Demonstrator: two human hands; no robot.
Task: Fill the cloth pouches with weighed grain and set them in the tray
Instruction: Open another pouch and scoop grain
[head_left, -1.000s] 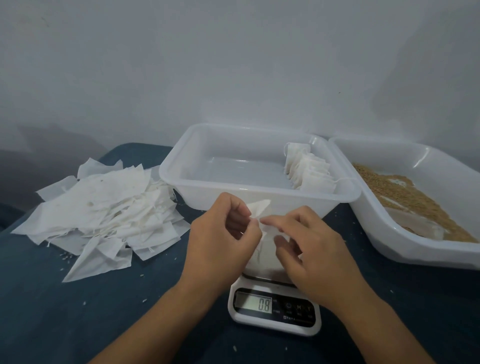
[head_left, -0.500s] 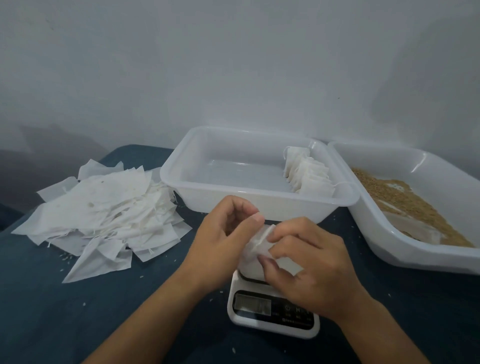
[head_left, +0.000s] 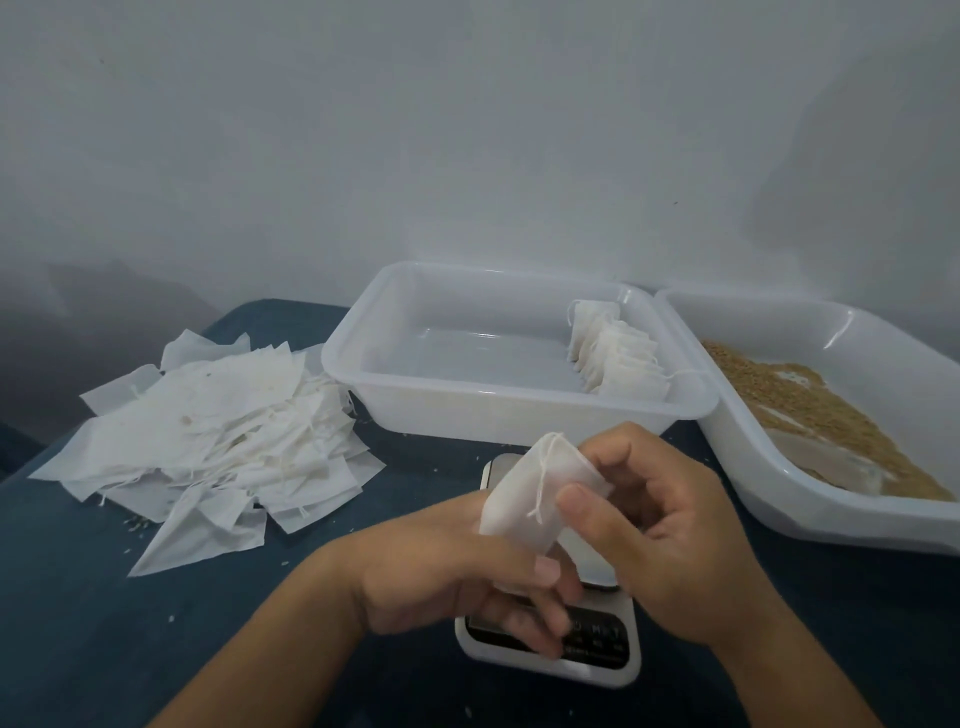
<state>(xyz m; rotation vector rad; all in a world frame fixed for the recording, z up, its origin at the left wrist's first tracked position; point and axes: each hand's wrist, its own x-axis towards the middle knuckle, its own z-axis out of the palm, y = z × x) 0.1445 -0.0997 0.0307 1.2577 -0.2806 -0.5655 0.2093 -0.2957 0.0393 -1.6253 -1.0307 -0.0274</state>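
Dark blue tabletop w/ plain white wall behind.

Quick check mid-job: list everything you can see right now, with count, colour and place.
pouch in hand: one, white, string dangling, held above the scale
filled pouches: a row, count unclear, white, standing at the right end of the tray
tray: one, white plastic, centre back
grain bin: one, white, right, tilted
grain: tan, heaped in the grain bin
empty pouches: a loose pile, white, left on the table
scale: one, white, dark panel, under the hands
table: dark blue
left hand: beneath the pouch, fingers over the scale
right hand: pinching the pouch
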